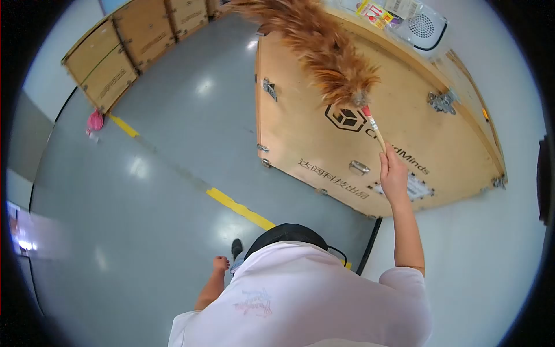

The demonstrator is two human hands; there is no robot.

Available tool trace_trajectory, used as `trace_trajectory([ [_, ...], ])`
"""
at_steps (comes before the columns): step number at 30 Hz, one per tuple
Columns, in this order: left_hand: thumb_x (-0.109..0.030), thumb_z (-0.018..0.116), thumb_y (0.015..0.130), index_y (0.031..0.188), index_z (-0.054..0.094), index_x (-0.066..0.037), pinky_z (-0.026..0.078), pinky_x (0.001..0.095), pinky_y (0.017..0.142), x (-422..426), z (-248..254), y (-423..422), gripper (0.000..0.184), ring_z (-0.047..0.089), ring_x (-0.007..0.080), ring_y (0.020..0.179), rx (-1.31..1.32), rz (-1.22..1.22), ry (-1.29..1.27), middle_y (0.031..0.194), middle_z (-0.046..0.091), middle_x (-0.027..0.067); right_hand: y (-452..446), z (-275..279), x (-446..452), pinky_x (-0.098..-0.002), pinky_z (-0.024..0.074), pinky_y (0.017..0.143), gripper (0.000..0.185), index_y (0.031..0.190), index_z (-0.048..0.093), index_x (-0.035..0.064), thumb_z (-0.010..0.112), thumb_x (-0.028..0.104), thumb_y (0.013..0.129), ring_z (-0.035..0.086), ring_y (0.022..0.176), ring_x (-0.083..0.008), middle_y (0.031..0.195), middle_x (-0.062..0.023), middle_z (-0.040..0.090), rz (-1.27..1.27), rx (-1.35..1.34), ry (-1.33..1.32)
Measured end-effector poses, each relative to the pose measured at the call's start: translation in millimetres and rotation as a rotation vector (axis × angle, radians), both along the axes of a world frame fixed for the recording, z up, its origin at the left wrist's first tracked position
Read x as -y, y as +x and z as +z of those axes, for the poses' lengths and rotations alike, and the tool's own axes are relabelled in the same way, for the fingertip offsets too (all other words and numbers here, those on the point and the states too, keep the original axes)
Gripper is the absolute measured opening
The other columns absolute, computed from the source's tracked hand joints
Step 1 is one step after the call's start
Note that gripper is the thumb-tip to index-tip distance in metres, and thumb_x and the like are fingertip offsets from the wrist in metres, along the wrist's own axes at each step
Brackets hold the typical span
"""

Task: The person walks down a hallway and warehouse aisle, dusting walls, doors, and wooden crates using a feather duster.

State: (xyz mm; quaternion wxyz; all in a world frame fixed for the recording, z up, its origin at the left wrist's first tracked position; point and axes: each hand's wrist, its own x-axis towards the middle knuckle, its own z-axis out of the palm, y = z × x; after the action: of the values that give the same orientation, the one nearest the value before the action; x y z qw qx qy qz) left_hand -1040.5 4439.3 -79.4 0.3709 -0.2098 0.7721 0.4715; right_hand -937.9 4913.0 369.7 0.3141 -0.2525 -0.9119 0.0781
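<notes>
My right hand (pixel 393 176) is wrapped round the pale handle of a feather duster (pixel 324 49). Its long brown feathers reach up and to the left, in front of a large wooden crate (pixel 324 136) with metal latches and black printing. The far tip of the feathers runs to the top edge of the view; whether they touch the crate, I cannot tell. My left hand (pixel 221 264) hangs low beside my body with its fingers curled in, and no object shows in it.
On top of the crate lies a white device (pixel 426 30) in clear packaging. More wooden crates (pixel 107 65) line the far left, with a pink bag (pixel 95 120) on the floor beside them. Yellow tape (pixel 240 209) marks the grey floor. A white wall (pixel 462 254) rises at right.
</notes>
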Motion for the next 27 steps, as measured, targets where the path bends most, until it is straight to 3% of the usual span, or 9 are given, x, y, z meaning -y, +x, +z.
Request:
trace_trajectory([
  [3,-0.010,0.045,0.069,0.073,0.052,-0.002,0.040,0.0275,0.040,-33,17,58,0.012,0.051,0.0161,0.046,0.021,0.097,0.007,0.061,0.053,0.0095,22,-14,-44,-0.0315,0.0419,0.053,0.029,0.103,0.045,0.0063,0.048,0.010,0.074,0.053,0.061,-0.0283,0.075,-0.0151,0.054,-0.011,0.120,-0.045],
  [5,-0.013,0.047,0.068,0.069,0.053,0.001,0.041,0.0303,0.044,-65,42,90,0.015,0.052,0.0189,0.049,-0.156,-0.104,-0.186,0.062,0.054,0.0126,39,-26,-66,-0.0313,0.0418,0.053,0.029,0.102,0.046,0.0067,0.048,0.010,0.074,0.053,0.061,-0.0277,0.076,-0.0148,0.055,0.103,0.080,-0.039],
  [6,-0.018,0.049,0.067,0.070,0.054,0.003,0.042,0.0320,0.052,-54,-21,109,0.021,0.054,0.0232,0.055,-0.379,-0.272,-0.328,0.064,0.055,0.0165,44,-31,-75,-0.0311,0.0418,0.053,0.028,0.102,0.047,0.0072,0.049,0.010,0.074,0.053,0.060,-0.0271,0.076,-0.0146,0.055,0.184,0.038,-0.041],
  [10,-0.021,0.051,0.066,0.071,0.055,0.002,0.042,0.0326,0.057,-67,-17,175,0.025,0.054,0.0259,0.062,-0.255,-0.007,-0.232,0.068,0.055,0.0191,41,-41,-103,-0.0310,0.0413,0.051,0.027,0.101,0.048,0.0085,0.049,0.011,0.074,0.052,0.058,-0.0262,0.074,-0.0132,0.055,0.337,0.040,0.116],
  [16,-0.025,0.054,0.066,0.071,0.056,0.001,0.042,0.0321,0.055,-68,-23,240,0.027,0.055,0.0242,0.063,-0.127,-0.033,-0.350,0.068,0.056,0.0170,24,-66,-154,-0.0330,0.0407,0.049,0.028,0.103,0.048,0.0118,0.048,0.014,0.075,0.051,0.055,-0.0269,0.069,-0.0130,0.054,0.091,0.235,0.147],
  [18,-0.032,0.058,0.063,0.077,0.058,-0.003,0.042,0.0305,0.058,-83,22,235,0.033,0.055,0.0203,0.066,-0.018,0.007,-0.292,0.070,0.058,0.0135,28,-92,-163,-0.0339,0.0411,0.050,0.027,0.103,0.047,0.0140,0.046,0.017,0.076,0.052,0.056,-0.0271,0.071,-0.0133,0.054,0.082,0.382,0.102],
  [22,-0.032,0.056,0.065,0.077,0.058,-0.003,0.042,0.0320,0.058,-85,11,246,0.031,0.055,0.0221,0.066,-0.045,0.014,-0.326,0.071,0.058,0.0144,53,-108,-176,-0.0341,0.0414,0.050,0.026,0.102,0.048,0.0138,0.045,0.019,0.077,0.053,0.058,-0.0271,0.073,-0.0134,0.055,0.179,0.275,0.175],
  [24,-0.023,0.053,0.064,0.070,0.057,-0.002,0.043,0.0329,0.056,-81,-2,250,0.023,0.055,0.0236,0.063,-0.098,-0.025,-0.415,0.067,0.057,0.0150,77,-99,-189,-0.0336,0.0412,0.051,0.025,0.101,0.048,0.0115,0.044,0.018,0.077,0.053,0.061,-0.0274,0.075,-0.0144,0.054,0.126,0.212,0.255],
  [27,-0.023,0.054,0.064,0.071,0.057,-0.002,0.043,0.0331,0.057,-76,-7,252,0.022,0.056,0.0247,0.065,-0.141,0.033,-0.299,0.068,0.057,0.0150,121,-73,-205,-0.0346,0.0399,0.053,0.023,0.098,0.050,0.0078,0.046,0.015,0.077,0.052,0.062,-0.0283,0.073,-0.0153,0.054,0.039,0.106,0.125],
])
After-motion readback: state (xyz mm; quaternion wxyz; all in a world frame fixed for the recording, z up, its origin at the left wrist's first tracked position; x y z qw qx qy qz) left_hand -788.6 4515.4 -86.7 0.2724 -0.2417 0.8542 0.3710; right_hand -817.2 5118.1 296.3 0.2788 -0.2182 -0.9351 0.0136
